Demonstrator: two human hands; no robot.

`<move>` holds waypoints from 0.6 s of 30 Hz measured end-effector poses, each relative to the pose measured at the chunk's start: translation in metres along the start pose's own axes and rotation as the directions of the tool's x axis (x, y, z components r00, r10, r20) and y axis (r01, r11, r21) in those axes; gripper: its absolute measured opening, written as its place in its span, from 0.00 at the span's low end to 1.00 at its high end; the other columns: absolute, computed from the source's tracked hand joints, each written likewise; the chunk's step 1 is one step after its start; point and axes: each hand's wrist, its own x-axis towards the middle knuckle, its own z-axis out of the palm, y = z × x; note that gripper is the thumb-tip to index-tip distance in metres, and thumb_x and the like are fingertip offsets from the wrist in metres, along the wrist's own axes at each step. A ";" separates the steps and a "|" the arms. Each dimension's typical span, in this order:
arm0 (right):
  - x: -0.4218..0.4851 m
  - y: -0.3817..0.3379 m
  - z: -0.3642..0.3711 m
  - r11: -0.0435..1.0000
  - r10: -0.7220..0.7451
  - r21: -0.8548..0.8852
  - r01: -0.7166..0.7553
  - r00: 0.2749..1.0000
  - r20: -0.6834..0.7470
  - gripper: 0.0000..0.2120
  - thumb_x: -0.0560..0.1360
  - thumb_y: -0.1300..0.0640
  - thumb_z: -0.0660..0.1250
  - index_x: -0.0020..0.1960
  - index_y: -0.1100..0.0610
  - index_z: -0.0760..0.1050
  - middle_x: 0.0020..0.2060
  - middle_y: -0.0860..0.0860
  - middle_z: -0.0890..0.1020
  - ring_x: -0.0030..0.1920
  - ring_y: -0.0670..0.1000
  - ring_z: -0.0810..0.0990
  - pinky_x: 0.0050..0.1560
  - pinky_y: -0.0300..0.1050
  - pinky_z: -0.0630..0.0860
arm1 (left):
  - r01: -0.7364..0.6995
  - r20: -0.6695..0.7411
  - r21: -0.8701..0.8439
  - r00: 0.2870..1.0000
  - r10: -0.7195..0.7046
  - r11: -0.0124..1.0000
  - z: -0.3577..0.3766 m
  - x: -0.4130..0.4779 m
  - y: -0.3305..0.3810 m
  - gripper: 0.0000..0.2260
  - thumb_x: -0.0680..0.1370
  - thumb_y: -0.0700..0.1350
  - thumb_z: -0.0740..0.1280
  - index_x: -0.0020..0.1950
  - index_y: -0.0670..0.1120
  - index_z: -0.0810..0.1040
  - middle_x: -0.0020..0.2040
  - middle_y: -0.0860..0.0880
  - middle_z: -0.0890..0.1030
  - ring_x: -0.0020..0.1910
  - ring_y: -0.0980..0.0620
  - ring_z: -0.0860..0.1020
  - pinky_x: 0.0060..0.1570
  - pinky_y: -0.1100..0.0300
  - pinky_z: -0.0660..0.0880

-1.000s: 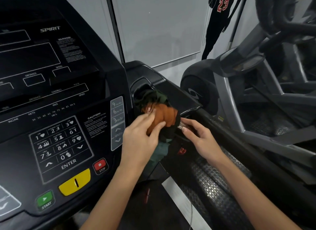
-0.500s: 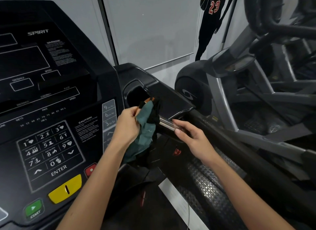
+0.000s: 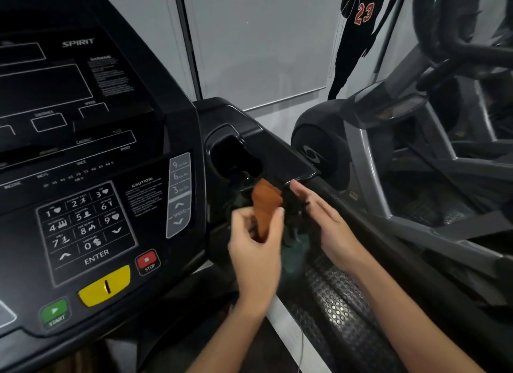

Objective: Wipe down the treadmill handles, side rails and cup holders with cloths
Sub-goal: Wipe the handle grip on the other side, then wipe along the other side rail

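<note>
My left hand (image 3: 255, 247) has its fingers curled round the cloth (image 3: 265, 203), an orange and dark bundle. The cup holder (image 3: 212, 153) lies just at 12 o'clock from the cloth. My right hand (image 3: 327, 225), at 3 o'clock of the cloth, has straight fingers that touch its dark part. The keypad (image 3: 83, 225) is at 9 o'clock. The side rail (image 3: 402, 257) runs toward 4 o'clock.

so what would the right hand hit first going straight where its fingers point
Probably the console edge beside the cup holder, just past the fingertips of the right hand; depth is unclear.
</note>
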 end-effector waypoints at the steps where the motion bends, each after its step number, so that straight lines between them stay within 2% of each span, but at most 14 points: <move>1: -0.007 0.000 -0.003 0.997 0.034 0.064 -0.034 0.999 -0.009 0.19 0.70 0.44 0.58 0.58 0.44 0.76 0.60 0.47 0.79 0.63 0.45 0.75 0.64 0.43 0.70 | 0.020 0.036 -0.027 0.999 -0.019 0.999 0.008 -0.007 -0.001 0.06 0.73 0.43 0.71 0.43 0.49 0.74 0.38 0.59 0.80 0.38 0.63 0.78 0.40 0.72 0.71; 3: -0.021 0.001 -0.013 0.991 0.074 0.113 -0.069 0.997 -0.038 0.18 0.68 0.45 0.58 0.55 0.48 0.77 0.52 0.46 0.83 0.56 0.45 0.80 0.60 0.42 0.74 | 0.048 0.090 -0.060 0.995 -0.043 0.997 0.021 -0.014 -0.004 0.05 0.74 0.44 0.69 0.47 0.53 0.75 0.42 0.62 0.81 0.44 0.65 0.79 0.44 0.73 0.72; 5: -0.032 0.000 -0.027 0.999 0.044 0.000 -0.044 0.998 -0.033 0.14 0.69 0.50 0.63 0.54 0.51 0.77 0.49 0.47 0.84 0.52 0.45 0.81 0.56 0.40 0.77 | 0.063 0.131 -0.072 0.990 -0.053 0.995 0.029 -0.017 -0.008 0.06 0.77 0.45 0.65 0.52 0.54 0.76 0.47 0.60 0.82 0.50 0.66 0.78 0.50 0.71 0.73; 7: -0.038 -0.003 -0.040 0.992 0.029 -0.121 -0.029 1.000 -0.004 0.15 0.69 0.56 0.70 0.55 0.57 0.77 0.49 0.53 0.84 0.49 0.50 0.83 0.53 0.44 0.79 | 0.082 0.186 -0.060 0.980 -0.070 0.995 0.038 -0.020 -0.014 0.11 0.79 0.46 0.61 0.61 0.51 0.76 0.54 0.56 0.81 0.56 0.62 0.78 0.57 0.64 0.73; 9: -0.039 -0.008 -0.050 0.981 -0.014 -0.195 0.014 1.000 -0.001 0.09 0.70 0.60 0.71 0.50 0.58 0.78 0.42 0.50 0.85 0.44 0.47 0.83 0.46 0.40 0.79 | 0.112 0.215 -0.041 0.971 -0.101 0.993 0.046 -0.022 -0.021 0.13 0.80 0.49 0.60 0.64 0.53 0.75 0.59 0.53 0.79 0.60 0.57 0.77 0.59 0.55 0.75; 10: -0.038 -0.011 -0.055 0.976 -0.044 -0.214 0.043 0.999 -0.004 0.06 0.71 0.63 0.70 0.47 0.57 0.78 0.38 0.46 0.85 0.41 0.43 0.83 0.43 0.36 0.78 | 0.126 0.215 -0.051 0.970 -0.112 0.991 0.050 -0.024 -0.021 0.12 0.80 0.48 0.60 0.61 0.56 0.76 0.60 0.53 0.77 0.59 0.57 0.77 0.57 0.53 0.77; 13: -0.035 -0.021 -0.075 0.983 -0.057 -0.178 0.052 0.998 -0.024 0.11 0.73 0.71 0.64 0.44 0.56 0.76 0.34 0.41 0.84 0.36 0.38 0.81 0.40 0.31 0.75 | 0.073 0.139 -0.015 0.988 -0.070 0.997 0.062 -0.028 -0.022 0.11 0.77 0.43 0.66 0.54 0.59 0.75 0.56 0.53 0.72 0.54 0.62 0.76 0.51 0.59 0.78; 16: -0.031 -0.038 -0.105 0.982 -0.025 -0.189 0.026 1.000 0.008 0.16 0.73 0.74 0.60 0.43 0.54 0.77 0.32 0.40 0.83 0.34 0.36 0.80 0.38 0.29 0.75 | 0.046 0.125 0.064 0.991 -0.054 0.997 0.072 -0.030 -0.024 0.23 0.71 0.44 0.73 0.60 0.60 0.67 0.57 0.58 0.68 0.51 0.68 0.72 0.49 0.71 0.72; 18: -0.025 -0.055 -0.123 0.980 -0.007 -0.197 0.013 0.999 0.032 0.22 0.72 0.76 0.59 0.35 0.53 0.81 0.29 0.42 0.82 0.31 0.37 0.79 0.35 0.29 0.74 | 0.072 0.177 0.109 0.980 -0.091 0.991 0.084 -0.029 -0.023 0.26 0.69 0.49 0.73 0.63 0.59 0.66 0.55 0.60 0.66 0.50 0.67 0.70 0.48 0.75 0.69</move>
